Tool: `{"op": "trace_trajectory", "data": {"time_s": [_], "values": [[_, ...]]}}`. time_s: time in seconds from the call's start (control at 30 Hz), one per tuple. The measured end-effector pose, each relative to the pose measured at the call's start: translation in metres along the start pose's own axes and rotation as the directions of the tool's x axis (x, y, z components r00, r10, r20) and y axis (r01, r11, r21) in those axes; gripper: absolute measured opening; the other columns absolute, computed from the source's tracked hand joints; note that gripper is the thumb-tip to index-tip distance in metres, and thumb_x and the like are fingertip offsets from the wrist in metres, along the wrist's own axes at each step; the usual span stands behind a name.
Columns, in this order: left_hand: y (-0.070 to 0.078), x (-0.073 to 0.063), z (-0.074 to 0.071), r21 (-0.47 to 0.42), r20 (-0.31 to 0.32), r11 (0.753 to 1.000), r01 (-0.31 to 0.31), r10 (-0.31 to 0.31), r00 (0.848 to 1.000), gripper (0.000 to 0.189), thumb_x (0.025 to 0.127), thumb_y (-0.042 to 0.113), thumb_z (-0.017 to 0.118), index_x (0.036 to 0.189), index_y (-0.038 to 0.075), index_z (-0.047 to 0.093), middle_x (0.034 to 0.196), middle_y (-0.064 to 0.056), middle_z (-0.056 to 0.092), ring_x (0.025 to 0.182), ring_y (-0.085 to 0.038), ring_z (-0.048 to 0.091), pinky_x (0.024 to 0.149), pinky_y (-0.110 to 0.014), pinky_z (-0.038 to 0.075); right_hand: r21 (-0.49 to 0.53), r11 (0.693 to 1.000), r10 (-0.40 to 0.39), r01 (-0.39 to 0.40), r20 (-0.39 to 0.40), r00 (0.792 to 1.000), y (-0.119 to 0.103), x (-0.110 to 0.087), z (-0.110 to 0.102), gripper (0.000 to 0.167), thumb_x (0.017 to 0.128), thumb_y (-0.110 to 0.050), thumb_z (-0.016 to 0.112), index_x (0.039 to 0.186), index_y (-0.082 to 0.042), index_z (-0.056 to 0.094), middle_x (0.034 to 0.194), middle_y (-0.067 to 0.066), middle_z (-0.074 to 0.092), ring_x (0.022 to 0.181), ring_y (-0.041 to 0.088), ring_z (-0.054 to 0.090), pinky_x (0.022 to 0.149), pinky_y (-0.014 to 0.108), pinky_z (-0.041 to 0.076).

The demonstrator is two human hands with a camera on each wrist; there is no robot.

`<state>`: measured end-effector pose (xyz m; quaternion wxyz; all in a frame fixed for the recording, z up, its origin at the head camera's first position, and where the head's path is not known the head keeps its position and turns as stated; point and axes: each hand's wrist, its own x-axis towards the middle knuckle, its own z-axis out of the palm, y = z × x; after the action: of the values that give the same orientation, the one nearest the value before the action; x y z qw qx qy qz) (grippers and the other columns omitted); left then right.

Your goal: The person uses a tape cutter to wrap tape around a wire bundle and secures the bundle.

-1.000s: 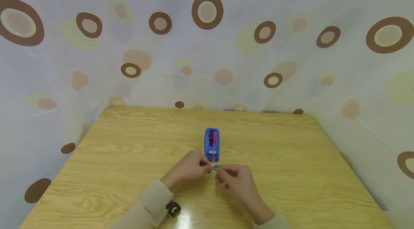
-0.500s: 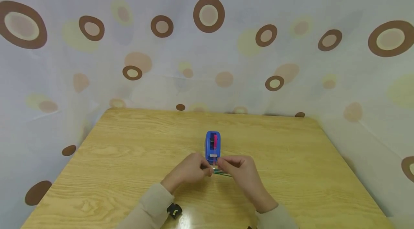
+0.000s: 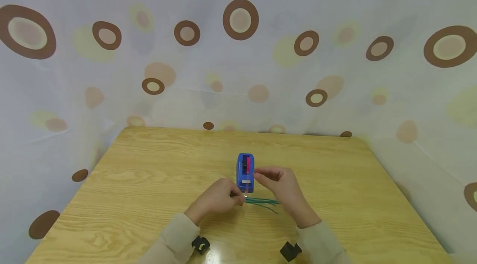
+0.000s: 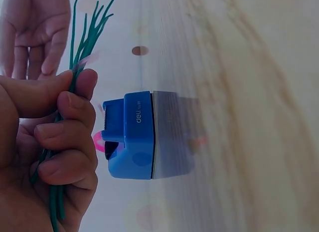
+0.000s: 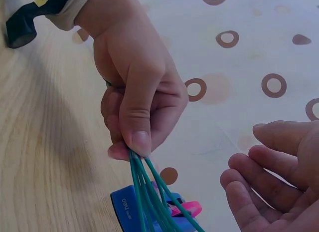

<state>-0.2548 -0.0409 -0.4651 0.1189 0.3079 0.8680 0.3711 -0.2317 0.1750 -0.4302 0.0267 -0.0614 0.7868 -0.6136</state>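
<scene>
The left hand (image 3: 222, 195) pinched green wires (image 3: 261, 201) fanned toward three o'clock in head view, the right hand (image 3: 282, 187) showed parted fingers, and smoothing the tape (image 4: 88, 60) snugly appeared advisable.

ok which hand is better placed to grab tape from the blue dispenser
Probably the right hand: it looks free and is close beside the dispenser. The left hand grips the green strands.
</scene>
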Motion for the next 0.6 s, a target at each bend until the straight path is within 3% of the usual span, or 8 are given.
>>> {"op": "trace_trajectory", "data": {"time_s": [0.4,0.6], "values": [[-0.001,0.001,-0.001,0.022,-0.032,0.999,0.027,-0.026,0.999,0.019,0.094,0.019,0.068,0.079,0.015,0.079,0.076,0.014,0.065,0.067,-0.007,0.050,0.059,-0.025,0.042,0.032,0.999,0.012,-0.013,0.045,0.999,0.015,0.014,-0.005,0.038,0.091,-0.029,0.073,0.118,-0.003,0.071,0.113,0.006,0.070,0.108,0.021,0.063,0.098,0.041,0.047],[0.000,0.002,-0.001,0.015,-0.030,0.999,0.030,-0.030,0.999,0.018,0.094,0.018,0.068,0.080,0.014,0.080,0.078,0.015,0.066,0.068,-0.007,0.050,0.060,-0.024,0.041,-0.012,0.999,0.042,-0.041,0.100,0.994,0.016,0.013,-0.004,0.034,0.091,-0.024,0.073,0.116,-0.001,0.071,0.112,0.007,0.070,0.105,0.021,0.064,0.091,0.037,0.051]]}}
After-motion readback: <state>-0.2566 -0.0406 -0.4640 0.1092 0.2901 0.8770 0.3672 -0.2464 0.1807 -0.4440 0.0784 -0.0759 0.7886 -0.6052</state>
